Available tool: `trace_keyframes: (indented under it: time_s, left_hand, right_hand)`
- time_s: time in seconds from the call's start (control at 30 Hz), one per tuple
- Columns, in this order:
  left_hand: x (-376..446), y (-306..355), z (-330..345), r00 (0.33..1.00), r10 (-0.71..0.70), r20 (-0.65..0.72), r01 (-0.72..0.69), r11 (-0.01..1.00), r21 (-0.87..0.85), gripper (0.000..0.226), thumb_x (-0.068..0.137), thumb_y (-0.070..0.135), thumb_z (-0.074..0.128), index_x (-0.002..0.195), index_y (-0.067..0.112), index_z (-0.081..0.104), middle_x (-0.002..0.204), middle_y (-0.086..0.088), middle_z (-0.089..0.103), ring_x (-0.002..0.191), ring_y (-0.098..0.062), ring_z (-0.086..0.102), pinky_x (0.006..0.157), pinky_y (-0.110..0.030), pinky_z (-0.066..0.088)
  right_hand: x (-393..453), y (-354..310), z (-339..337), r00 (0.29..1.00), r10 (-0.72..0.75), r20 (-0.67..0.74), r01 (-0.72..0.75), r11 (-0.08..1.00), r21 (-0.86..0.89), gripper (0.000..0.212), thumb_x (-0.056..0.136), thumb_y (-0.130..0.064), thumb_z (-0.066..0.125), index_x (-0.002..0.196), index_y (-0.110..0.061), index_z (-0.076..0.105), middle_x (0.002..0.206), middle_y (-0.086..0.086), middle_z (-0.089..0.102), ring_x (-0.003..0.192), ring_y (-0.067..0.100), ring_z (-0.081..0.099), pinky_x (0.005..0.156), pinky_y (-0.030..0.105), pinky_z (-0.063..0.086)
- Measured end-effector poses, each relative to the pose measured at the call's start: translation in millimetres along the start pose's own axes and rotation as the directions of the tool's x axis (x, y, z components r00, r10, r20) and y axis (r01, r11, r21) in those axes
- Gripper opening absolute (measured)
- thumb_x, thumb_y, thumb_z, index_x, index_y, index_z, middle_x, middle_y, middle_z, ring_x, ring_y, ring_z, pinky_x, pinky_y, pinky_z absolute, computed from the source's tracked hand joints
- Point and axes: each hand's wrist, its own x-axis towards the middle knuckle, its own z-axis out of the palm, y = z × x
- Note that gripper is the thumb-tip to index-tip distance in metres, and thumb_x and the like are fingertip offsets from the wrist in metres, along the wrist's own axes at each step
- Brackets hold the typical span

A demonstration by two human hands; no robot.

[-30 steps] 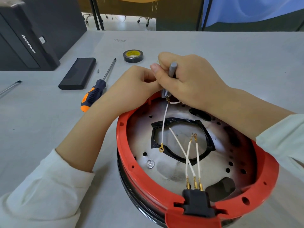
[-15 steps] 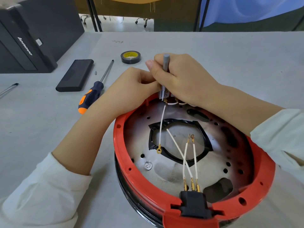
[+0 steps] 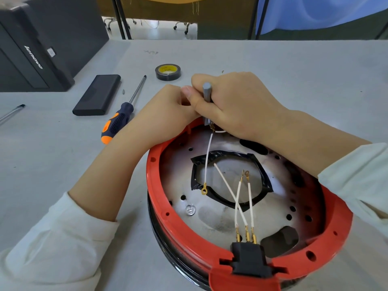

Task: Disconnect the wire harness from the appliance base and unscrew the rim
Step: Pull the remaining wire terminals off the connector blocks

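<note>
We see the appliance base (image 3: pixel 241 206) upturned on the grey desk (image 3: pixel 273 66), red rim (image 3: pixel 168 217) uppermost. Our right hand (image 3: pixel 235 106) curls round a slim grey tool (image 3: pixel 206 91) set upright at the far rim, where a white wire (image 3: pixel 207 158) ends. Our left hand (image 3: pixel 165 110) is curled beside it (its hold hidden). An orange-handled screwdriver (image 3: pixel 117 120) lies nearby.
</note>
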Motion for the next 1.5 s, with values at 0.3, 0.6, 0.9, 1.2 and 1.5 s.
trace_keyframes:
  time_s: [0.3, 0.6, 0.9, 1.2, 1.5]
  left_hand:
    - [0.5, -0.8, 2.9, 0.998, -0.031, -0.056, 0.03, 0.999, -0.016, 0.026, 0.088, 0.027, 0.058, 0.08, 0.005, 0.068, 0.082, -0.021, 0.066, 0.055, -0.007, 0.042, 0.045, -0.012, 0.032]
    - [1.9, -1.6, 2.5, 0.998, -0.047, -0.041, 0.045, 0.998, -0.052, 0.027, 0.089, 0.023, 0.058, 0.082, -0.003, 0.066, 0.071, -0.021, 0.053, 0.057, -0.008, 0.038, 0.046, -0.017, 0.029]
    - [-2.1, 0.7, 2.1, 1.0, -0.011, 0.001, 0.011, 0.996, -0.088, 0.026, 0.09, 0.027, 0.055, 0.079, 0.008, 0.069, 0.083, -0.027, 0.061, 0.067, -0.012, 0.044, 0.064, -0.026, 0.035]
    - [-0.6, -2.1, 0.2, 0.999, -0.029, 0.016, 0.03, 0.994, -0.106, 0.031, 0.093, 0.029, 0.048, 0.074, 0.017, 0.07, 0.075, -0.019, 0.063, 0.065, -0.013, 0.045, 0.066, -0.028, 0.037]
    - [0.6, -3.1, 1.6, 0.999, -0.046, -0.008, 0.045, 0.995, -0.089, 0.031, 0.093, 0.029, 0.05, 0.073, 0.013, 0.067, 0.067, -0.009, 0.056, 0.056, -0.007, 0.04, 0.053, -0.018, 0.034]
  right_hand:
    - [12.2, 5.1, 4.6, 0.991, 0.12, 0.064, -0.128, 0.979, 0.157, 0.041, 0.101, -0.042, 0.03, 0.068, -0.019, 0.038, 0.059, -0.007, 0.043, 0.062, 0.02, 0.042, 0.062, 0.03, 0.026]
    - [17.4, 7.3, 6.0, 0.984, 0.162, 0.072, -0.176, 0.94, 0.294, 0.044, 0.1, -0.035, 0.036, 0.058, -0.024, 0.028, 0.057, -0.004, 0.039, 0.057, 0.013, 0.04, 0.061, 0.032, 0.029]
    - [8.7, 9.3, 10.9, 0.979, 0.205, -0.004, -0.189, 0.909, 0.371, 0.044, 0.099, -0.033, 0.04, 0.059, -0.022, 0.028, 0.052, -0.005, 0.036, 0.051, 0.012, 0.037, 0.057, 0.03, 0.029]
    - [5.6, 5.0, 6.0, 0.996, 0.093, -0.01, -0.087, 0.967, 0.24, 0.04, 0.101, -0.035, 0.036, 0.064, -0.029, 0.022, 0.051, -0.008, 0.031, 0.049, 0.013, 0.032, 0.058, 0.031, 0.028]
    - [14.1, 5.5, 6.0, 0.983, 0.175, 0.054, -0.183, 0.945, 0.272, 0.043, 0.101, -0.037, 0.034, 0.06, -0.026, 0.025, 0.055, -0.007, 0.036, 0.053, 0.008, 0.036, 0.058, 0.03, 0.024]
